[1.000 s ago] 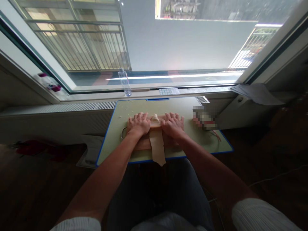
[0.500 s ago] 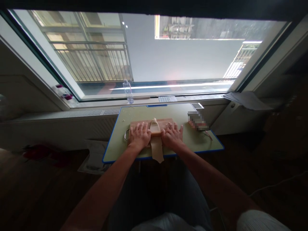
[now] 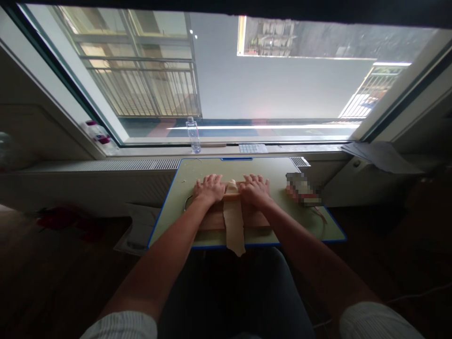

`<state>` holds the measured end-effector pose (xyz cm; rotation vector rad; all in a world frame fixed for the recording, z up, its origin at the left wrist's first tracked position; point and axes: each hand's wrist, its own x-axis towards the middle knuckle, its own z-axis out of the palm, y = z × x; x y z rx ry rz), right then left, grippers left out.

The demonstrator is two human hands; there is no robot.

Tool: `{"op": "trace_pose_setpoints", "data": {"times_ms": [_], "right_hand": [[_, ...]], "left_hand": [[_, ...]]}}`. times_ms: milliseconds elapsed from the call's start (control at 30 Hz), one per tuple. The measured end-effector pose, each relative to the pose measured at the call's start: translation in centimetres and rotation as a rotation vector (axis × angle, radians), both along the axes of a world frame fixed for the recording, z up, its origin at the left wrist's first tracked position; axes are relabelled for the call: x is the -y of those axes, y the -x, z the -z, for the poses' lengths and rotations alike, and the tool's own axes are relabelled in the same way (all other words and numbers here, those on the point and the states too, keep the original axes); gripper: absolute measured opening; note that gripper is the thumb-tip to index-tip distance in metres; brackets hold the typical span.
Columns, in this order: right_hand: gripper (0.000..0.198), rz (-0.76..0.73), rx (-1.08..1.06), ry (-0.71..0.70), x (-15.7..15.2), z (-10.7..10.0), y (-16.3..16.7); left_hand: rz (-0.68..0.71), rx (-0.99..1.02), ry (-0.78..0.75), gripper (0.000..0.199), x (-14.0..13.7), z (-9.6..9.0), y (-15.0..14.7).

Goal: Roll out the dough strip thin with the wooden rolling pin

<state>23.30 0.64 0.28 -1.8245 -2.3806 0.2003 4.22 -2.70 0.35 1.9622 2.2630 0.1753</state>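
Observation:
A long flat strip of pale dough (image 3: 233, 225) runs lengthwise over a wooden board (image 3: 213, 222) and hangs past the table's near edge. Across the strip lies a wooden rolling pin (image 3: 231, 197); only its middle shows between my hands. My left hand (image 3: 209, 189) is over the pin's left part, holding it down, with the fingers reaching forward. On the right part, my right hand (image 3: 254, 189) holds the pin the same way, thumb towards the dough. The dough's far end curls up slightly beyond the pin. A metal handle (image 3: 188, 202) sticks out at the board's left side.
The green table (image 3: 278, 165) has a blue rim. A blurred-out object (image 3: 302, 188) lies on its right side. Behind, a clear bottle (image 3: 193, 135) stands on the windowsill, with another bottle (image 3: 100, 135) at left. Papers (image 3: 383, 155) lie at the right.
Both hands have pushed the rolling pin forward, away from me, towards the dough's far end. More of the strip and board shows on my side. The view has shifted slightly.

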Motion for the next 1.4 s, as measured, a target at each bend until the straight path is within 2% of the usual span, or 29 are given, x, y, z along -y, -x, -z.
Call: {"op": "trace_pose_setpoints", "data": {"times_ms": [167, 300, 533, 700, 967, 1133, 1400], "right_hand": [[0.061, 0.020, -0.029, 0.024, -2.7, -0.5, 0.6], [0.054, -0.002, 0.006, 0.036, -4.6, -0.4, 0.9], [0.059, -0.007, 0.011, 0.030, -5.6, -0.2, 1.1], [0.061, 0.002, 0.027, 0.024, -4.4, 0.1, 0.9], [0.063, 0.066, -0.017, 0.009, -0.9, 0.0, 0.4], [0.064, 0.050, 0.027, -0.040, 1.9, 0.3, -0.2], [0.063, 0.046, 0.021, -0.095, 5.9, 0.2, -0.9]], "left_hand": [[-0.009, 0.016, 0.006, 0.059, -2.9, 0.0, 0.8], [-0.034, -0.002, -0.076, 0.051, -4.9, 0.2, 1.1], [-0.023, -0.028, -0.131, 0.045, -5.8, 0.6, 1.3], [-0.020, -0.035, -0.097, 0.045, -4.6, 0.2, 1.0], [-0.040, -0.021, -0.040, 0.049, -0.9, -0.4, 0.1], [-0.041, -0.048, -0.074, 0.054, 1.4, 0.0, -0.4], [-0.047, -0.101, -0.158, 0.052, 4.9, 1.0, -1.4]]}}
